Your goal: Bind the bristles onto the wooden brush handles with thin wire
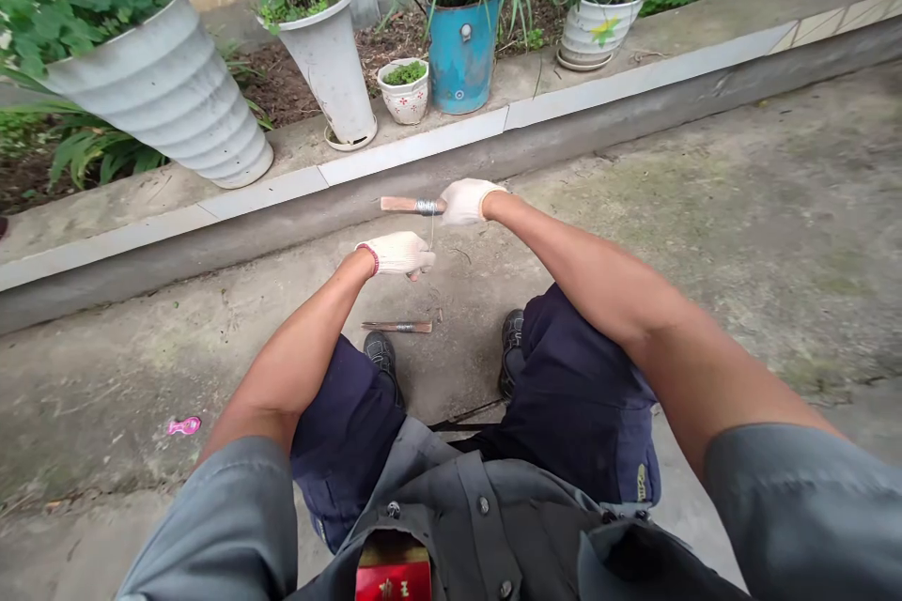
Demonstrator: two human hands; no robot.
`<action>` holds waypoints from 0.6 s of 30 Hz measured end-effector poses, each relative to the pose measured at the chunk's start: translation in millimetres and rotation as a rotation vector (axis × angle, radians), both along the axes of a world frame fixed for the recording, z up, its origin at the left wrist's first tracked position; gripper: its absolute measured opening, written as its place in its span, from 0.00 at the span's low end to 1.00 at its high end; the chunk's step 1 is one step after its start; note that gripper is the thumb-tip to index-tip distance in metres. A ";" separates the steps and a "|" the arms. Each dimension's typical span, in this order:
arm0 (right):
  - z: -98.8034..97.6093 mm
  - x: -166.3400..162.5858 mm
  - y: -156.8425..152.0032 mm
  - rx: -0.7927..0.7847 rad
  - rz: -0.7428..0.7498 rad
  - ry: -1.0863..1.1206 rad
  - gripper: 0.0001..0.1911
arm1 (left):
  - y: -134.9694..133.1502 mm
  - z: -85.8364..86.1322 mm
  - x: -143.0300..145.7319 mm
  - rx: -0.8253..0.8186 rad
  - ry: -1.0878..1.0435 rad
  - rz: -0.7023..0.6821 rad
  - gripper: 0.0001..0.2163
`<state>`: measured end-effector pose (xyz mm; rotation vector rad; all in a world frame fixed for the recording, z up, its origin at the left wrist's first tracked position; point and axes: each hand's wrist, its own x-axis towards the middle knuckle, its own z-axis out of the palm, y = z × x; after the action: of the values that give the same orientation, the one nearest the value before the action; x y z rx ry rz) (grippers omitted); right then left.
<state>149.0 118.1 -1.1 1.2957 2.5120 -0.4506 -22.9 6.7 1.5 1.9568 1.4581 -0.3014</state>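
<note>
My right hand, in a white knit glove, is closed round one end of a flat wooden stick. Silvery wire is wound in several turns about the stick close to my fingers. A thin strand of it runs down to my left hand, gloved too, whose fingers are pinched on that strand. Below, on the concrete between my shoes, lies a second narrow wooden piece with wire round its middle and a thin pointed end at its left.
A low tiled ledge crosses in front of me. Along it stand a tilted white pot, a tall white pot, a small pot, a blue bucket and a striped pot. A pink object lies at left.
</note>
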 end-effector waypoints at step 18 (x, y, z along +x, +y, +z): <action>-23.5 -10.3 -15.1 -0.047 0.052 -0.293 0.20 | -0.5 7.1 5.1 0.085 0.098 -0.059 0.17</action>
<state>138.7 103.0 -24.6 1.1810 2.2724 -0.2829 -17.7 6.1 8.6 2.0819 1.4984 -0.3716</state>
